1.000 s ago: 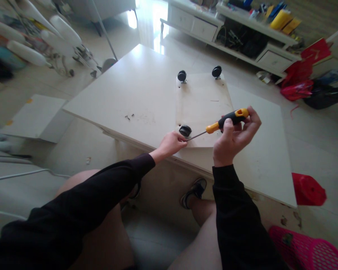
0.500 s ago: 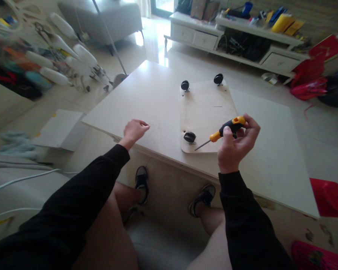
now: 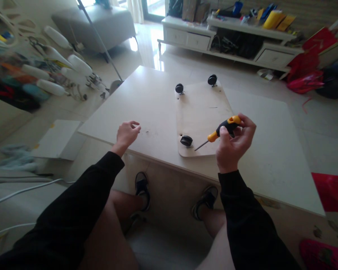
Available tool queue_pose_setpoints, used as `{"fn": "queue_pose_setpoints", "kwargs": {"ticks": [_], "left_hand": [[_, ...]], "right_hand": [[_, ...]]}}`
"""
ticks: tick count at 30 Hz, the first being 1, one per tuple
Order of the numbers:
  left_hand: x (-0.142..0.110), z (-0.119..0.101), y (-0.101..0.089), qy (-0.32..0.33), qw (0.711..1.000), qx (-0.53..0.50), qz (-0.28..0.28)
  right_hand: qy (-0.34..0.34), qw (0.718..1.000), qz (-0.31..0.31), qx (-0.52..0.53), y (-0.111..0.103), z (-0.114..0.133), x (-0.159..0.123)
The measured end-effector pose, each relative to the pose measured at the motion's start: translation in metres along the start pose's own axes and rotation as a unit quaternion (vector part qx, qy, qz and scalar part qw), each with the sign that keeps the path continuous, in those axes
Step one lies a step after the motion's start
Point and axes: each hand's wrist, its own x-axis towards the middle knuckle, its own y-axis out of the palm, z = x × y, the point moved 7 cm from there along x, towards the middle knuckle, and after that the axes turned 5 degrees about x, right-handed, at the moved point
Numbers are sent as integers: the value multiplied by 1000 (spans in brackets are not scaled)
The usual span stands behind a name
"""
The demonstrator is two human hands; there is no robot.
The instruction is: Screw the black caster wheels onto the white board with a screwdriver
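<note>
A pale wooden board [image 3: 202, 112] lies on a low cream table [image 3: 146, 97] with three black caster wheels on it: one near me [image 3: 186, 141] and two at the far corners [image 3: 179, 88] [image 3: 212, 79]. My right hand [image 3: 233, 144] is closed round the black and orange handle of a screwdriver [image 3: 219, 132], whose tip points down-left toward the near caster. My left hand [image 3: 126, 134] hovers over the table's near left part, fingers loosely curled together, beside small dark screws [image 3: 147, 132]. Whether it holds anything is not visible.
A white TV cabinet [image 3: 228, 37] with clutter stands at the back, red bags [image 3: 307, 75] to the right, a grey sofa [image 3: 101, 22] at back left. A white box [image 3: 56, 138] and cables lie on the floor at left. My knees and shoes are under the table's edge.
My left hand left the near caster and moved left across the table to the loose screws. The right hand kept hold of the screwdriver and pulled it slightly back from the caster.
</note>
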Motion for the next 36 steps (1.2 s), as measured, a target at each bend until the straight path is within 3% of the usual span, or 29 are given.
{"fn": "queue_pose_setpoints", "kwargs": {"ticks": [4,10,15,19,21,23,26,29,33,36], "left_hand": [[-17,-38,22,86,990,-81,71],[-67,-112,69,263,935,-143,190],[-90,-155,87,346,914,-94,190],[-84,-164,85,342,921,-73,173],[-66,-153,71,298,939,-98,141],[-39,-128,49,224,963,-126,85],[9,-67,7,76,987,-141,-22],[41,0,-29,-50,985,-123,-108],[55,50,-43,-102,992,-15,-77],[50,58,-44,-109,992,-2,-67]], "right_hand": [[3,1000,-8,-5,-4,1,2],[6,1000,-5,-23,-5,-2,2],[8,1000,-8,-21,-4,-3,1],[16,1000,-9,-20,-6,-1,0],[21,1000,-13,-14,-8,0,1],[28,999,-19,-2,-11,-1,3],[37,999,-28,12,-13,-2,7],[43,998,-33,10,-13,-3,10],[55,998,-28,11,-14,-8,12],[61,997,-32,15,-17,-11,13]]}}
